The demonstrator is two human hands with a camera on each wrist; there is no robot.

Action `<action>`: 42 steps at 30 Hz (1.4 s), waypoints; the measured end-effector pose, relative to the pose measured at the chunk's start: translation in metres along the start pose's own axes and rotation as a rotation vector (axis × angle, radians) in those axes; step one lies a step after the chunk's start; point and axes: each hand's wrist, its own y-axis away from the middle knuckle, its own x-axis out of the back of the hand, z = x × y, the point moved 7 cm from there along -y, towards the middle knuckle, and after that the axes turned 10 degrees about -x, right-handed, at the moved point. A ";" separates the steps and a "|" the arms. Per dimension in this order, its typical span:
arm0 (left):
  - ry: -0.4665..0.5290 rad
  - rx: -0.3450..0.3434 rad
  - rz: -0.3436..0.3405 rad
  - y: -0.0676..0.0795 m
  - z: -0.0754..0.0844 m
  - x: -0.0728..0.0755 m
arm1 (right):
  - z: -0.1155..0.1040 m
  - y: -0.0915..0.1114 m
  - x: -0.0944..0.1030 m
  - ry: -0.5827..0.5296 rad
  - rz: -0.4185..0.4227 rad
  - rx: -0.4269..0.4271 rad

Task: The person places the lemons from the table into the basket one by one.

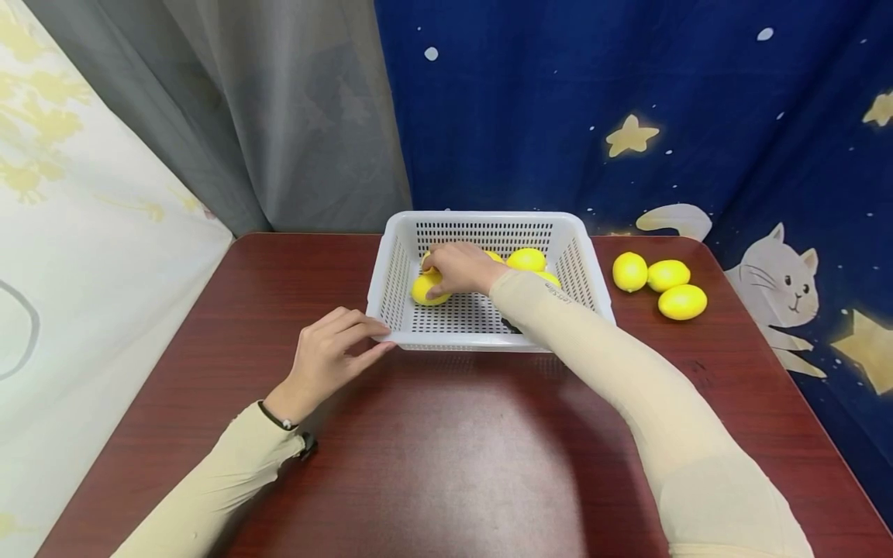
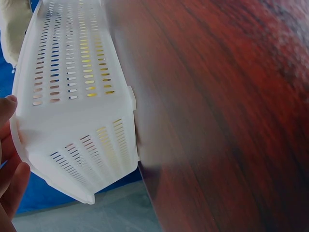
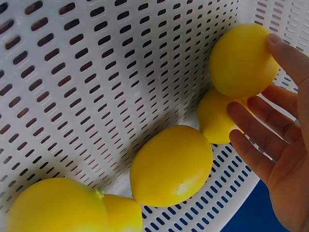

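Observation:
A white perforated plastic basket [image 1: 474,339] stands at the far side of the table with several lemons in it. Inside its left part my right hand [image 1: 463,267] holds a lemon [image 3: 241,60], thumb on one side and index finger around the other. Another lemon [image 3: 215,118] lies right beside it, partly behind the fingers. Farther along the basket floor is a lemon [image 3: 171,166] apart from the hand. At the basket's near left corner my left hand [image 1: 331,353] pinches the rim between thumb and fingers; the left wrist view shows only its fingers [image 2: 14,188].
To the right of the basket, three lemons [image 1: 667,275] lie grouped on the dark red wooden table [image 1: 418,465]. Behind the table hang a grey curtain [image 1: 307,116] and a blue curtain [image 1: 502,116] with stars. A white cloth [image 1: 91,232] borders the left side.

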 end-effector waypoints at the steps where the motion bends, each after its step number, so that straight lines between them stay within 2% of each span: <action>1: 0.000 0.000 -0.001 0.000 0.000 0.000 | 0.000 0.000 0.000 0.001 -0.003 0.001; 13: -0.003 0.006 -0.007 0.000 0.000 0.000 | 0.003 0.006 0.013 -0.009 -0.016 -0.031; 34: -0.008 0.006 -0.009 0.000 0.000 0.000 | 0.011 0.031 0.062 -0.123 0.000 -0.012; 42: -0.012 0.008 -0.008 0.000 0.000 0.000 | 0.023 0.047 0.083 -0.103 0.007 -0.028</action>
